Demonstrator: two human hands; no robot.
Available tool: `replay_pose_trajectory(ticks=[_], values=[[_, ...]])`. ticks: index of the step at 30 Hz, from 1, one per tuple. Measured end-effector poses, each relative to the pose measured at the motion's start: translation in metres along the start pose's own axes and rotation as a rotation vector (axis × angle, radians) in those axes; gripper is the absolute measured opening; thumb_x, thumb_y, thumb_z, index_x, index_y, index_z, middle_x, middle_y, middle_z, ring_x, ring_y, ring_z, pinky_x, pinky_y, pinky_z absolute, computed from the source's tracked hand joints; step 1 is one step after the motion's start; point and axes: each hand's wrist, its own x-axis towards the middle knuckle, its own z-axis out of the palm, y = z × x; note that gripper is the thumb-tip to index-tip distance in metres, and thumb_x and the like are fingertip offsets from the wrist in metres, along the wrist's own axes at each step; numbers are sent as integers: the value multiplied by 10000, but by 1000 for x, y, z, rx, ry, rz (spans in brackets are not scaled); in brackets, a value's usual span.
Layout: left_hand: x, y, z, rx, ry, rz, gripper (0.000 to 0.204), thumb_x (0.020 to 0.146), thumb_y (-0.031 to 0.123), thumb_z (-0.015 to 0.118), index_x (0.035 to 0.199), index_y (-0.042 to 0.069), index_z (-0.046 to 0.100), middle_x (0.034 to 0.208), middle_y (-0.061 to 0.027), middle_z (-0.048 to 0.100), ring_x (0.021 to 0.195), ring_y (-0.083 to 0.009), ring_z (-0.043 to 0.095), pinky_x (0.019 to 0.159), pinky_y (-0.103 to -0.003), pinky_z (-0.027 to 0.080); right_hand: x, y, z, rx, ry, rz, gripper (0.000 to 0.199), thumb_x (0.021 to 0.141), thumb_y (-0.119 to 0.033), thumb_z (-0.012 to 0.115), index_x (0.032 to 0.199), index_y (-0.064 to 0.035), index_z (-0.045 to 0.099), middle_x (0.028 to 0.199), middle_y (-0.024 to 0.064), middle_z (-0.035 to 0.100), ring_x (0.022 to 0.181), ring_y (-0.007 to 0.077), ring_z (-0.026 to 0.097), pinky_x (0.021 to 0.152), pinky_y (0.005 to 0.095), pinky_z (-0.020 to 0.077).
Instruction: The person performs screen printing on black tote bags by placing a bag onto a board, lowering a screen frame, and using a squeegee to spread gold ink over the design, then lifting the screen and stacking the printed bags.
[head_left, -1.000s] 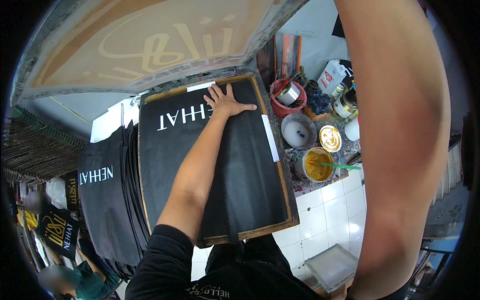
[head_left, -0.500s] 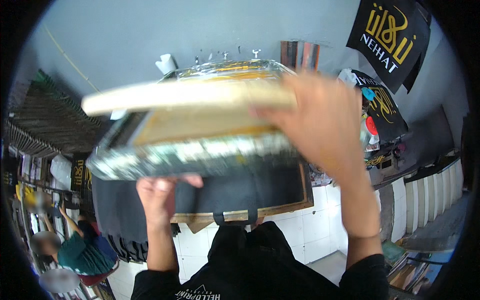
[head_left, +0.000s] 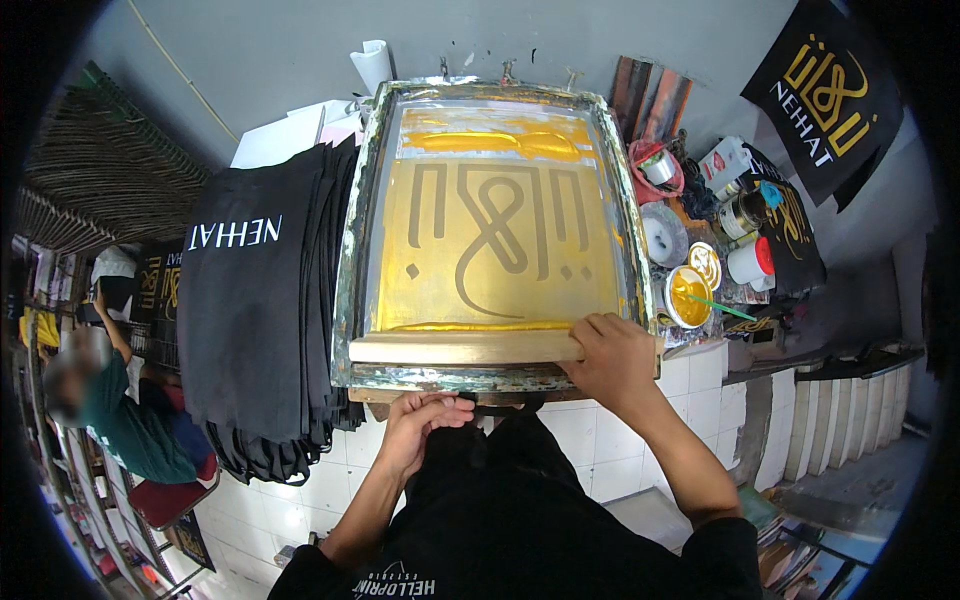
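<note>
A screen-printing frame (head_left: 343,285) lies flat in front of me. Its yellowish mesh (head_left: 425,285) carries a large, darker curved-letter design, and a thick band of gold ink (head_left: 490,143) runs across the far end. My right hand (head_left: 618,362) is closed around the right end of a pale wooden squeegee (head_left: 465,347), which lies across the near end with a ridge of ink along its far side. Beside the frame's near edge, my left hand (head_left: 425,420) has its fingers curled together near a black strap (head_left: 515,409); whatever they pinch is hidden.
Black printed bags (head_left: 245,300) hang in a stack on the left. On the right stand a tub of gold ink (head_left: 688,297) with a green stick, a red-lidded jar (head_left: 750,260) and other containers. A person (head_left: 140,410) sits at far left.
The raised, tilted frame has come down flat. My left hand has left its near edge and curled below it. The squeegee, held by my right hand, has come down onto the mesh's near end.
</note>
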Motion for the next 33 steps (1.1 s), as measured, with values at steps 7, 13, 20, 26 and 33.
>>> replay_pose_trajectory(ticks=[7, 13, 20, 26, 33], values=[[-1, 4, 3, -30, 33, -15, 277, 914, 53, 595, 1119, -128, 639, 1045, -281, 732, 896, -305, 762, 855, -389, 609, 126, 62, 36, -78, 104, -31, 448, 679, -456, 860, 879, -81, 718, 827, 120, 693, 799, 338, 694, 705, 459, 553], [1, 19, 11, -209, 35, -161, 405, 926, 52, 509, 1254, -184, 536, 1216, -341, 660, 1130, -423, 686, 1012, -489, 560, 260, 119, 30, -169, -89, 96, 676, 714, -658, 804, 1067, -83, 779, 943, 184, 750, 897, 364, 727, 815, 466, 570], [-9, 38, -3, -183, -192, -357, 411, 1014, 175, 493, 1279, -123, 594, 1272, -312, 653, 1230, -382, 648, 1077, -473, 514, 308, 143, 32, -173, -131, 146, 808, 659, -717, 805, 1126, -59, 779, 947, 209, 759, 960, 370, 732, 877, 449, 571], [111, 180, 54, 1025, 166, 679, 332, 948, 164, 698, 1248, 22, 686, 1238, -170, 713, 1155, -275, 683, 1019, -401, 515, 277, 131, 54, -247, -10, 138, 778, 695, -790, 724, 960, -62, 797, 845, 169, 756, 833, 342, 742, 749, 462, 585], [230, 275, 35, 1627, 221, 841, 327, 792, 204, 795, 1068, 40, 732, 1050, -167, 731, 1022, -372, 679, 912, -477, 517, 257, 107, 46, -243, -73, 91, 722, 761, -751, 694, 931, -56, 788, 858, 141, 755, 814, 319, 739, 733, 442, 577]])
